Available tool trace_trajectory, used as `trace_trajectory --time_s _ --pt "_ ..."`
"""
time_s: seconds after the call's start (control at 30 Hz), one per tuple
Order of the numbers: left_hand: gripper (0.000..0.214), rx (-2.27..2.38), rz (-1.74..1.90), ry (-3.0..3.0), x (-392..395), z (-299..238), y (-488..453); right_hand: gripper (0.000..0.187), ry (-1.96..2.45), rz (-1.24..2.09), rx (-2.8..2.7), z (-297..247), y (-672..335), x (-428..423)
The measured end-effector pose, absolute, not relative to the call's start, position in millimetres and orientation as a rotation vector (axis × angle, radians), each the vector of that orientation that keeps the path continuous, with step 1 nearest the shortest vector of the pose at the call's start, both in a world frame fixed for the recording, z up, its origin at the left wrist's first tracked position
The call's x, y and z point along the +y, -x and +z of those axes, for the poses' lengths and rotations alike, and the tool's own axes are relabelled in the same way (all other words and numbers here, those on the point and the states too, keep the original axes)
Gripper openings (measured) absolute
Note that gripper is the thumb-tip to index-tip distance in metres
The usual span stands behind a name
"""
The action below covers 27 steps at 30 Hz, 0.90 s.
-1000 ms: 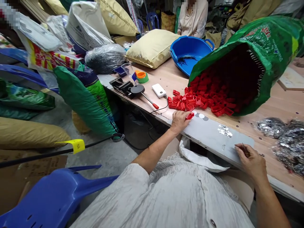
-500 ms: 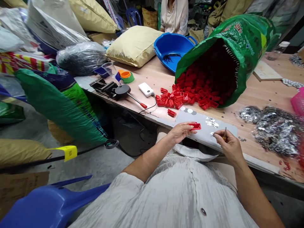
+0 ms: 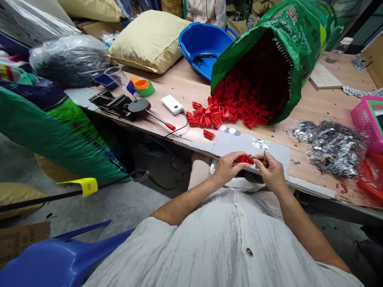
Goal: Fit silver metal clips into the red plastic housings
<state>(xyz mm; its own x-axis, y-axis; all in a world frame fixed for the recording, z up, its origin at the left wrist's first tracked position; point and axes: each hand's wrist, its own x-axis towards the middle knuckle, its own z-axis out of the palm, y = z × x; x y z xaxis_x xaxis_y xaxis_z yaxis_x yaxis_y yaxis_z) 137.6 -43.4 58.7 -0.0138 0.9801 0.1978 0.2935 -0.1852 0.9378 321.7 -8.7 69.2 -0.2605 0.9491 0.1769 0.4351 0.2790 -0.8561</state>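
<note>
My left hand point(image 3: 229, 168) pinches a red plastic housing point(image 3: 245, 159) over the near edge of the grey board point(image 3: 236, 141). Close against its right end is my right hand point(image 3: 271, 169), fingers closed round a small screwdriver-like tool point(image 3: 265, 161) with a yellowish-brown handle and its thin shaft pointing up. Between the right fingertips and the housing shows a small metal piece point(image 3: 251, 157), partly hidden by the fingers. Just beyond the hands, several small silvery metal pieces point(image 3: 259, 143) lie on the board.
Red housings point(image 3: 221, 113) spill from a green sack point(image 3: 295, 59) at the back. Bagged metal parts point(image 3: 335, 149) and a pink basket point(image 3: 368, 123) stand to the right. Leftward are a white power bank point(image 3: 172, 104), a black lever device point(image 3: 128, 105) and a blue basin point(image 3: 200, 44). A person point(image 3: 206, 12) sits opposite.
My right hand has moved left from the small metal pieces up to the red housing, bringing a metal piece to it. The camera view has shifted a little right and down.
</note>
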Motion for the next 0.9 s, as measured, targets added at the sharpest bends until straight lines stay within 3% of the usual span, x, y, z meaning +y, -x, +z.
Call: trace_trajectory --time_s 0.2,0.5,0.67,0.9 --pt "0.043 1.503 1.351 -2.194 -45 53 -136 0.013 1.18 0.715 -1.943 74 -328 -14" --pt "0.026 1.472 1.305 -2.421 -50 61 -144 0.014 0.953 0.466 -2.16 72 -327 -16" --pt "0.026 1.455 1.32 -2.38 -53 64 -145 0.016 0.939 0.605 -2.136 73 -329 -15" --pt "0.028 1.474 1.389 -2.282 -55 64 -146 0.023 1.133 1.049 -1.905 71 -341 -13"
